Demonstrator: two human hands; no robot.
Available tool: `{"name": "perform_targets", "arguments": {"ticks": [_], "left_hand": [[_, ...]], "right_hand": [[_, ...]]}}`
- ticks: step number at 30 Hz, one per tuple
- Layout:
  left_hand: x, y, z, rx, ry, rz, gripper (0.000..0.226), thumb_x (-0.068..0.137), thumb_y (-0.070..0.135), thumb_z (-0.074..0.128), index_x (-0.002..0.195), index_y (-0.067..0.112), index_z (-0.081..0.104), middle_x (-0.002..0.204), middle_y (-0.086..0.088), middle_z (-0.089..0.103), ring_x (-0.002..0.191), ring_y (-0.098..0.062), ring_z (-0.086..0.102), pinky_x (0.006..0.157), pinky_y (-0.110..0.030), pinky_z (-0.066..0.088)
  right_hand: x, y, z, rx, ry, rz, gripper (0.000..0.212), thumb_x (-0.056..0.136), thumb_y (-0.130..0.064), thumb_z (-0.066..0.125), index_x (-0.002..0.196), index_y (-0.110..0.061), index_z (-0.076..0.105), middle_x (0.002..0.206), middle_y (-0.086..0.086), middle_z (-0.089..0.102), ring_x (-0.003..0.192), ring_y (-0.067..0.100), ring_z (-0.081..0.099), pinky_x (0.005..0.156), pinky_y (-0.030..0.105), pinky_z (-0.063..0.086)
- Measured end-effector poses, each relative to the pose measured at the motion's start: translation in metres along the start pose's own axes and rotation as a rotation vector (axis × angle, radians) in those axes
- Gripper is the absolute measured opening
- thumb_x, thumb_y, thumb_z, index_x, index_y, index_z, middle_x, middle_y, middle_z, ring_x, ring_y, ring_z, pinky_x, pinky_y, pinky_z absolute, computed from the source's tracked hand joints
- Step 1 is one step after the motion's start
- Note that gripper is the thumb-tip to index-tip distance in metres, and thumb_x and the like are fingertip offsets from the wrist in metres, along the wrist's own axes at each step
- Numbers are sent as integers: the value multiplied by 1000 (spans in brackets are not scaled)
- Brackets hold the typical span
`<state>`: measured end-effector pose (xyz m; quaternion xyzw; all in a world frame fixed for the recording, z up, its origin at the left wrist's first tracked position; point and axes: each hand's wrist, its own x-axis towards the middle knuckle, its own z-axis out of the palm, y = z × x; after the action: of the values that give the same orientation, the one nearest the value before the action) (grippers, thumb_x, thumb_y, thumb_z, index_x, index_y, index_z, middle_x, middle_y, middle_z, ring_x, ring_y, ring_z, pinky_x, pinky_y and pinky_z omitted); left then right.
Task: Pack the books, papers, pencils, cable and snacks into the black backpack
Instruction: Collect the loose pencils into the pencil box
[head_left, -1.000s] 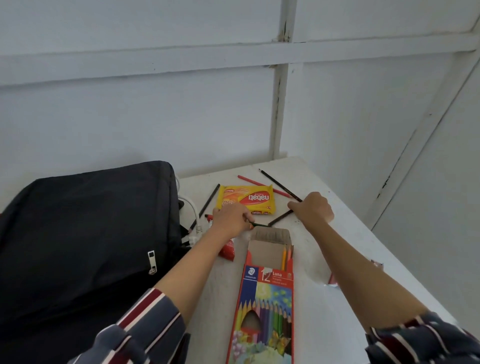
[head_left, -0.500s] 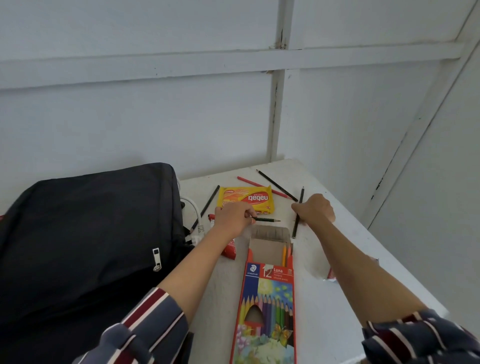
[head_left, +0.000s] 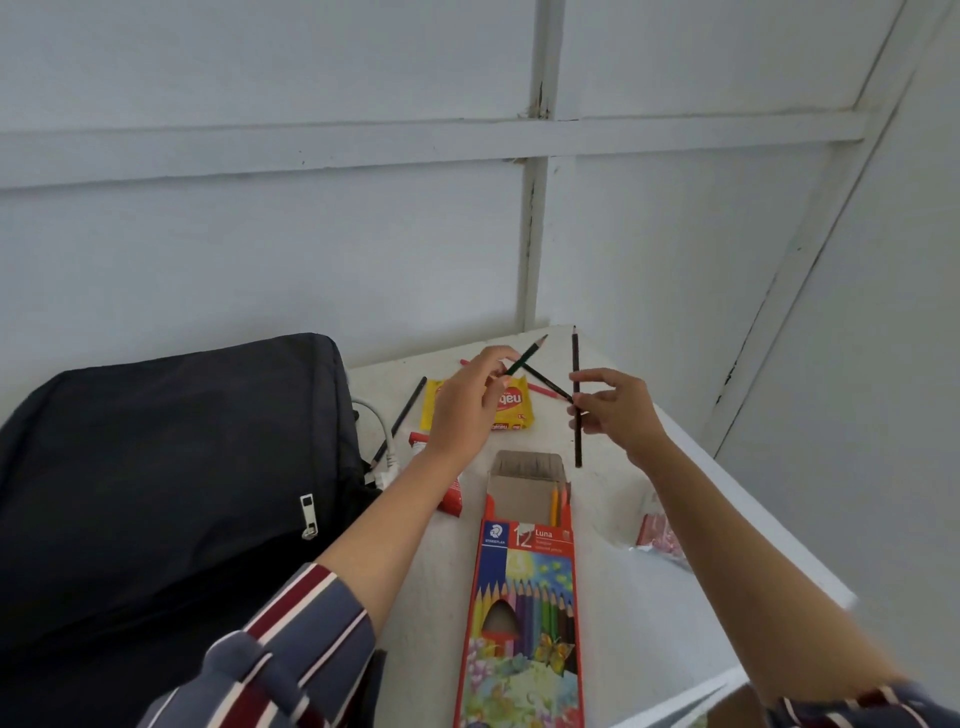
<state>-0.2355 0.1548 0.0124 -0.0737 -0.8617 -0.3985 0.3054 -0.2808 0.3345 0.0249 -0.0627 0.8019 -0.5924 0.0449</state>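
At the left of the frame the black backpack (head_left: 171, 467) lies on the white table (head_left: 623, 597), its zip pull facing you; whether a compartment is open cannot be told from here. Just right of it, mid-frame, sit a white cable (head_left: 382, 441) and a loose dark pencil (head_left: 408, 408), then the yellow snack packet (head_left: 511, 410), partly behind your left hand (head_left: 462, 410).

That left hand pinches a green pencil (head_left: 524, 356) near its lower end, tip slanting toward the upper right. Below, at centre bottom, the coloured pencil box (head_left: 524, 597) lies with its flap open toward the hands, a few pencils showing in the mouth.

Your right hand (head_left: 618, 410) pinches a black pencil (head_left: 575, 395) at mid-length, held nearly upright. Behind the hands a red pencil (head_left: 545, 391) and another dark one rest on the table.

To do this step well, turn both held pencils so they lie parallel with the box, blunt ends first, and feed them in one at a time. Steady the box with a free finger, since it looks light enough to slide. Then collect the loose ones before closing the flap.
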Motion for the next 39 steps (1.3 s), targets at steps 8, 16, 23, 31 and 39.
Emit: {"name": "perform_targets", "arguments": {"ticks": [8, 16, 23, 31, 39], "left_hand": [[9, 20, -7, -95, -57, -21, 26, 97, 7, 45, 115, 14, 62, 112, -5, 63, 101, -9, 57, 81, -12, 45], [-5, 13, -11, -75, -482, -320, 44, 93, 6, 52, 134, 21, 49, 143, -4, 42, 128, -22, 44, 94, -36, 50], [-17, 11, -7, -12, -556, -374, 50, 93, 4, 51, 140, 18, 41, 149, -3, 35, 134, -24, 37, 102, -45, 43], [-27, 17, -9, 5, -513, -370, 42, 93, 3, 49, 134, 11, 48, 143, -7, 44, 128, -22, 45, 104, -36, 41], [-33, 21, -14, -10, -551, -392, 55, 88, -2, 55, 139, 14, 42, 148, -4, 38, 129, -25, 44, 104, -42, 41]], "right_hand": [[-20, -11, 9, -42, -166, -122, 35, 78, 6, 68, 110, -9, 63, 91, 13, 66, 76, 16, 65, 61, 15, 54], [-23, 2, 22, -352, -208, -146, 38, 75, 0, 72, 110, -15, 66, 97, 7, 67, 91, 19, 62, 87, 31, 48], [-30, 12, 25, -636, -259, -158, 44, 83, -13, 67, 125, -14, 56, 114, 7, 63, 90, 11, 53, 80, 21, 40], [-52, 24, 26, -910, -313, -193, 53, 90, -36, 57, 138, -21, 43, 146, 2, 38, 131, 22, 35, 106, 39, 33], [-73, 28, 21, -1026, -482, -151, 84, 80, -55, 61, 147, -22, 24, 156, -3, 17, 143, 19, 15, 115, 48, -1]]}}
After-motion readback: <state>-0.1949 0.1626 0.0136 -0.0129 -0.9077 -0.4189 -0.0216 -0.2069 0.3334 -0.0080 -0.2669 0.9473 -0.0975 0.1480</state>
